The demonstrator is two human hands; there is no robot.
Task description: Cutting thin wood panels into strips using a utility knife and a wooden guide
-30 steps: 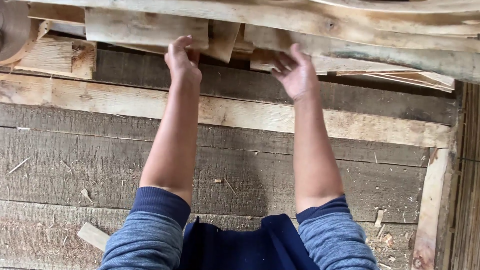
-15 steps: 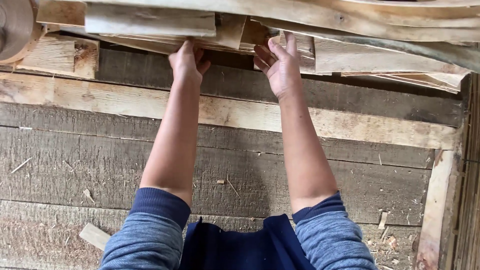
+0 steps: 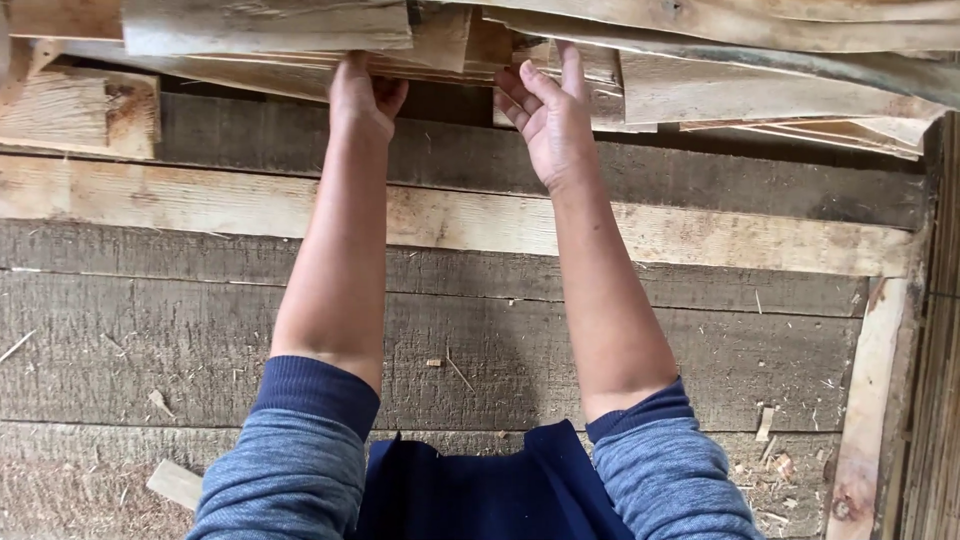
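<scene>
My plank floor (image 3: 200, 350) carries a pile of thin boards (image 3: 700, 60) at its far edge, a wood block (image 3: 80, 115) far left, and scattered chips (image 3: 765, 425).
</scene>
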